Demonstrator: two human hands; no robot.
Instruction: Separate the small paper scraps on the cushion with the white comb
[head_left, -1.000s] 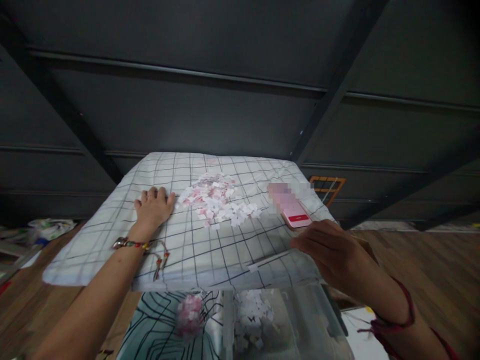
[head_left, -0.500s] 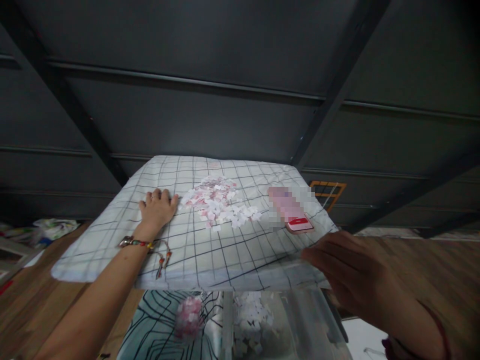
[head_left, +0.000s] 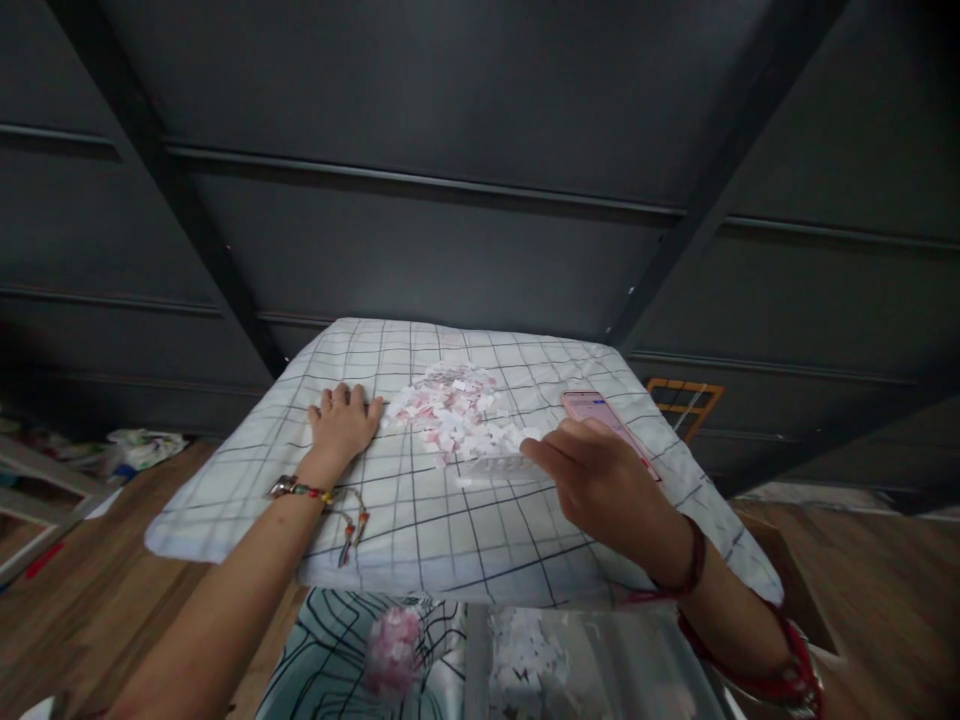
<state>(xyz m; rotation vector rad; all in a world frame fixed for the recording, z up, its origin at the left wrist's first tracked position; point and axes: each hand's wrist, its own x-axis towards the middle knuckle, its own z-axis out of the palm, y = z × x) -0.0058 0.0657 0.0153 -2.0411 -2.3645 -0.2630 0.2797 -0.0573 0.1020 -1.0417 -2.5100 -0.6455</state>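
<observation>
My left hand [head_left: 343, 425] lies flat on the checked white cloth [head_left: 420, 520], fingers spread, just left of a heap of small pink and white paper pieces [head_left: 450, 405]. Closed fingers of my right hand [head_left: 600, 480] hold one end of a pale, see-through plastic piece [head_left: 499, 468] at the heap's near right edge. Its full shape is blurred and partly behind the hand. A pink-edged phone [head_left: 592, 405] lies beyond my right hand, which covers part of it.
Below the cloth's near edge stands a clear plastic bin [head_left: 637, 650] with white paper bits inside. To its left, a clear bag of pink pieces [head_left: 394, 650] rests on teal patterned fabric [head_left: 322, 650]. A dark panelled wall [head_left: 450, 250] rises behind.
My right hand has come in from the lower right to the heap, with the plastic piece now showing. My left hand stays on the cloth; the whole view has shifted slightly.
</observation>
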